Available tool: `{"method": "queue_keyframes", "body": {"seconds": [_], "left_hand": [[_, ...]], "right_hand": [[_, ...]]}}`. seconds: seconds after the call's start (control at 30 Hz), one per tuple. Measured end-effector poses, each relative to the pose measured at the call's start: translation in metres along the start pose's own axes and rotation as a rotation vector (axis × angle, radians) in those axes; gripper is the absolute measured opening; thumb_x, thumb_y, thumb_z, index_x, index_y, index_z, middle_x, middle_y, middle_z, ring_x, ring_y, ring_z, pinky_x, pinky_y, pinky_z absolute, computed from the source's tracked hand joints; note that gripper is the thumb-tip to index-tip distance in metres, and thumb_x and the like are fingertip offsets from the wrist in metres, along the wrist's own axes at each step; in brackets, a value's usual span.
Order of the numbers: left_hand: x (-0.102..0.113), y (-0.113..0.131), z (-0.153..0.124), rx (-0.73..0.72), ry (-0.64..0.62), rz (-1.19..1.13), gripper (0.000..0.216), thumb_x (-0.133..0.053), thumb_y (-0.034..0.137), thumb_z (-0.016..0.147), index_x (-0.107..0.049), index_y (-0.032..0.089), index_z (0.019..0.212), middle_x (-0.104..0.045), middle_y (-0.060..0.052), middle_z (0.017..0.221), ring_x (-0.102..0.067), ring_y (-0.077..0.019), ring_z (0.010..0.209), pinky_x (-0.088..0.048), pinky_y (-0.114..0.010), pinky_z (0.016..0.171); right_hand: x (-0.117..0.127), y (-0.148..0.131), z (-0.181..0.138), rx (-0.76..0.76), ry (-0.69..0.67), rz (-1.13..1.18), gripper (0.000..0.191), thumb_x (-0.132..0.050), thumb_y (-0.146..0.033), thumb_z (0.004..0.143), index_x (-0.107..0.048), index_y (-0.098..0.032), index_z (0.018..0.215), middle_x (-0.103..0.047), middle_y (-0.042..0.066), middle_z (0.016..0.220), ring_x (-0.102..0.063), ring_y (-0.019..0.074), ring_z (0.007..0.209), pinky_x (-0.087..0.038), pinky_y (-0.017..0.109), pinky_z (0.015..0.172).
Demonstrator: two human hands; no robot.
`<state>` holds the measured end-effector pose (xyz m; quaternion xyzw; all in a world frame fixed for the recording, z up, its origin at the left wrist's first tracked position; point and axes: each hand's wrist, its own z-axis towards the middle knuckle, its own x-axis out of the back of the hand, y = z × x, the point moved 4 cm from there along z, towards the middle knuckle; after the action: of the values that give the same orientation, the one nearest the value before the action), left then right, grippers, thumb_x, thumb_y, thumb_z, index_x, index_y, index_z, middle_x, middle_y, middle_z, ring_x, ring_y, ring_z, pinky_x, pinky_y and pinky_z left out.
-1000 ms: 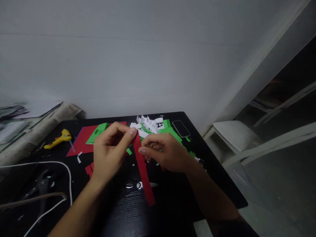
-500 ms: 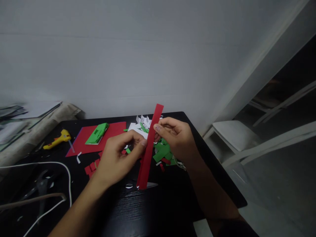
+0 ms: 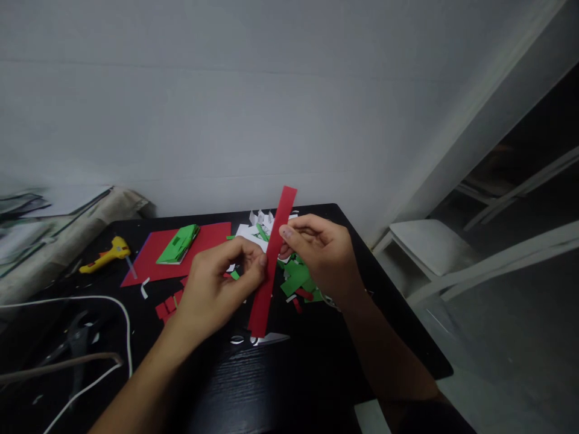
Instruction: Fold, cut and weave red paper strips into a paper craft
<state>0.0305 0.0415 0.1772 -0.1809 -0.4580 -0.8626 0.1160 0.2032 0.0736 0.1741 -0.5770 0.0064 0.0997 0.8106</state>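
A long red paper strip (image 3: 270,268) is held up over the table, tilted with its top leaning right. My left hand (image 3: 224,280) pinches its left edge near the middle between thumb and fingers. Slightly higher, my right hand (image 3: 316,247) grips the opposite edge, thumb on the near face. Below the strip's lower end lie scissors (image 3: 271,339) on the black table. Green paper scraps (image 3: 298,277) are heaped under my right hand, with white paper pieces (image 3: 246,234) behind. Small red paper pieces (image 3: 169,304) lie left of my left wrist.
A red sheet (image 3: 212,235) bears a folded green paper piece (image 3: 178,244). Left of it lies a yellow glue gun (image 3: 106,256). Pliers (image 3: 79,340) and a white cable (image 3: 127,337) occupy the table's left side. A white chair (image 3: 425,244) stands beyond the right edge.
The strip has shifted slightly up and left, its lower end now looking narrower and uncovering more of the scissors. Both hands keep their hold, nearly in place.
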Motion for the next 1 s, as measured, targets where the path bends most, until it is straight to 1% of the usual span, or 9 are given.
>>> {"method": "queue_keyframes", "body": {"seconds": [0.07, 0.17, 0.23, 0.43, 0.6, 0.73, 0.87, 1.0], "left_hand": [[0.0007, -0.0013, -0.0001, 0.005, 0.041, -0.023, 0.014, -0.066, 0.023, 0.096, -0.067, 0.021, 0.082, -0.062, 0.004, 0.068, -0.056, -0.0094, 0.059, -0.045, -0.020, 0.056], [0.0014, -0.0019, 0.0005, 0.013, 0.090, -0.046, 0.012, -0.066, 0.024, 0.096, -0.068, 0.021, 0.085, -0.063, 0.003, 0.070, -0.057, -0.0096, 0.061, -0.045, -0.020, 0.057], [0.0015, -0.0018, 0.0010, 0.026, 0.105, -0.057, 0.011, -0.067, 0.024, 0.097, -0.068, 0.021, 0.086, -0.064, 0.002, 0.072, -0.058, -0.0098, 0.063, -0.046, -0.020, 0.058], [0.0004, -0.0032, 0.0011, 0.067, 0.072, -0.058, 0.013, -0.068, 0.028, 0.097, -0.071, 0.020, 0.087, -0.067, 0.002, 0.074, -0.060, -0.0097, 0.064, -0.047, -0.020, 0.059], [-0.0007, -0.0037, 0.0021, 0.065, 0.050, -0.060, 0.014, -0.067, 0.028, 0.098, -0.069, 0.020, 0.087, -0.065, 0.003, 0.073, -0.058, -0.0084, 0.064, -0.045, -0.018, 0.058], [0.0000, -0.0023, 0.0021, 0.091, 0.051, -0.052, 0.014, -0.067, 0.028, 0.097, -0.070, 0.019, 0.087, -0.066, 0.003, 0.075, -0.059, -0.0088, 0.067, -0.046, -0.018, 0.061], [-0.0010, 0.0000, 0.0019, 0.070, 0.021, -0.043, 0.015, -0.066, 0.026, 0.097, -0.069, 0.020, 0.084, -0.065, 0.004, 0.072, -0.059, -0.0081, 0.064, -0.045, -0.018, 0.059], [-0.0019, 0.0002, 0.0022, 0.057, 0.021, -0.045, 0.014, -0.066, 0.027, 0.097, -0.069, 0.020, 0.085, -0.064, 0.004, 0.070, -0.057, -0.0079, 0.062, -0.044, -0.018, 0.057]], "right_hand": [[-0.0029, 0.0017, 0.0002, -0.039, -0.056, 0.030, 0.019, -0.085, -0.034, 0.080, -0.075, -0.020, 0.086, -0.074, 0.000, 0.074, -0.069, 0.0134, 0.064, -0.063, 0.029, 0.065], [-0.0077, 0.0028, -0.0007, -0.109, -0.159, 0.033, 0.019, -0.087, -0.032, 0.077, -0.075, -0.019, 0.081, -0.073, -0.001, 0.070, -0.069, 0.0134, 0.062, -0.063, 0.029, 0.063], [-0.0088, 0.0019, -0.0012, -0.126, -0.177, 0.022, 0.019, -0.087, -0.032, 0.077, -0.074, -0.018, 0.079, -0.072, -0.001, 0.067, -0.069, 0.0135, 0.061, -0.063, 0.029, 0.063], [-0.0067, 0.0018, -0.0009, -0.101, -0.125, 0.011, 0.018, -0.085, -0.032, 0.080, -0.075, -0.018, 0.081, -0.074, 0.000, 0.072, -0.070, 0.0133, 0.064, -0.064, 0.029, 0.065], [-0.0065, 0.0019, -0.0012, -0.066, -0.116, 0.003, 0.015, -0.085, -0.030, 0.080, -0.075, -0.018, 0.081, -0.074, 0.000, 0.070, -0.070, 0.0131, 0.062, -0.064, 0.028, 0.064], [-0.0054, -0.0007, -0.0015, -0.045, -0.098, 0.010, 0.011, -0.085, -0.025, 0.080, -0.076, -0.019, 0.080, -0.073, -0.002, 0.069, -0.069, 0.0116, 0.062, -0.062, 0.024, 0.063], [-0.0039, -0.0016, -0.0010, -0.024, -0.087, 0.016, 0.008, -0.084, -0.022, 0.080, -0.076, -0.020, 0.081, -0.072, -0.003, 0.067, -0.070, 0.0114, 0.061, -0.062, 0.024, 0.062], [-0.0038, -0.0012, -0.0011, -0.014, -0.086, 0.020, 0.008, -0.084, -0.019, 0.080, -0.076, -0.020, 0.080, -0.073, -0.003, 0.068, -0.070, 0.0110, 0.061, -0.062, 0.023, 0.062]]}}
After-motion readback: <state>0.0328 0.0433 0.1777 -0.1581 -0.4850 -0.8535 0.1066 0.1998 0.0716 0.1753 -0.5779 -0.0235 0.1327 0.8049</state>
